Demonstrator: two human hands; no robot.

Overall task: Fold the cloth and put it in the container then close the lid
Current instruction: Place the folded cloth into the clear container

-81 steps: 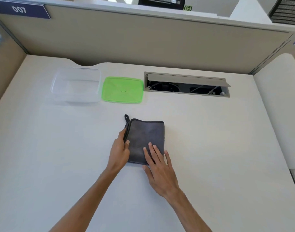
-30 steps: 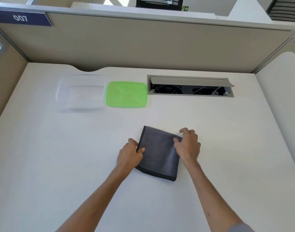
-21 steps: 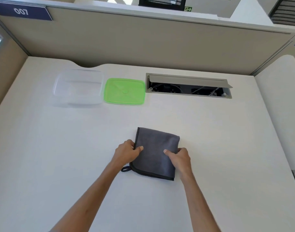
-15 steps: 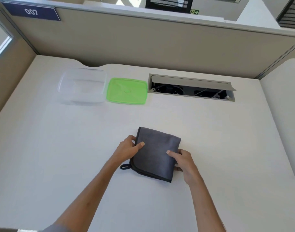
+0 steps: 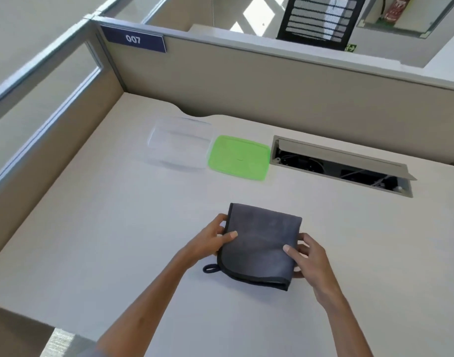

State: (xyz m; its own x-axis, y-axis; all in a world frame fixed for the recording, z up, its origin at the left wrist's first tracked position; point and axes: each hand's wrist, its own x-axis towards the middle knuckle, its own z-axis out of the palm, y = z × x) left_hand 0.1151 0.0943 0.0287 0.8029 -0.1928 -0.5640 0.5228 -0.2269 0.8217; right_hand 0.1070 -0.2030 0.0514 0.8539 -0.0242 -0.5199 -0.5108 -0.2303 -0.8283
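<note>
head view: the folded dark grey cloth (image 5: pixel 262 243) lies mid white counter (image 5: pixel 117 240), left hand (image 5: pixel 207 244) and right hand (image 5: pixel 310 258) each pinching a side in a closed grip. bare counter all around; clear plastic container (image 5: pixel 179 144) and flat green lid (image 5: pixel 238 157) sit behind, well apart.

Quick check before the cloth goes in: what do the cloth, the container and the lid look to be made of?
Cloth: soft grey fabric, likely microfibre; matte nap, dark stitched edging and a hanging loop.
Container: clear, probably rigid plastic; the desk shows through its walls, faint glossy highlights.
Lid: translucent green plastic, smooth with a slight sheen and a moulded rim.
</note>
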